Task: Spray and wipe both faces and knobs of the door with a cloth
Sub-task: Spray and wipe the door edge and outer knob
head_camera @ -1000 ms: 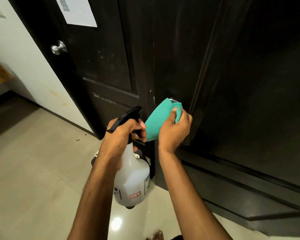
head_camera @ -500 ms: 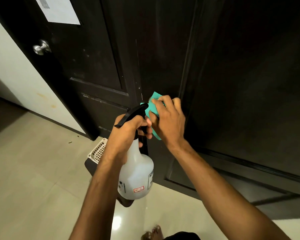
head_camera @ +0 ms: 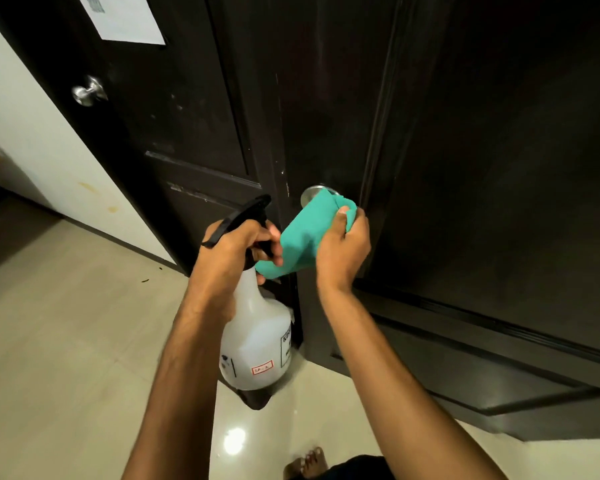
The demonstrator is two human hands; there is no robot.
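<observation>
Door [head_camera: 482, 168] stands dark directly ahead of you. Your right hand [head_camera: 343, 251] holds the green cloth [head_camera: 302, 237] clenched in its grip over the near knob [head_camera: 310, 195]. Your left hand [head_camera: 229, 251] grasps the spray bottle [head_camera: 257, 341] by its neck, beside the door edge.
</observation>
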